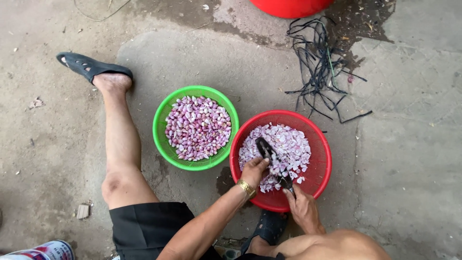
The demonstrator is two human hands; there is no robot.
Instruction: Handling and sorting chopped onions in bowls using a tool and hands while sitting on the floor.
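Head view looks straight down on a person seated on a concrete floor (404, 159), both hands working over a red basket (323, 166) of pale purple shallot pieces (288, 144). A dark knife (272, 159) runs slantwise over the heap, its tip up near the basket's middle and its handle end down by the near rim. The right hand (304, 208) is clenched around that handle end, fingers (290, 192) wrapped over it at the basket's near edge. The left hand (253, 169), a gold watch (247, 188) on its wrist, is curled against the left side of the blade; its fingers (263, 163) seem to pinch a small shallot right at the blade, though the piece is too small and too hidden to tell for sure. So the knife lies between the two hands, touching both, above the cut pieces.

Just left of the red basket, rims nearly touching, stands a green basket (161, 139) filled with whole peeled shallots (197, 127). The person's left leg stretches out past it, ending in a black sandal (89, 66). A tangle of black strips (320, 67) lies on the floor beyond the red basket, and the edge of a red tub (288, 7) shows at the top.
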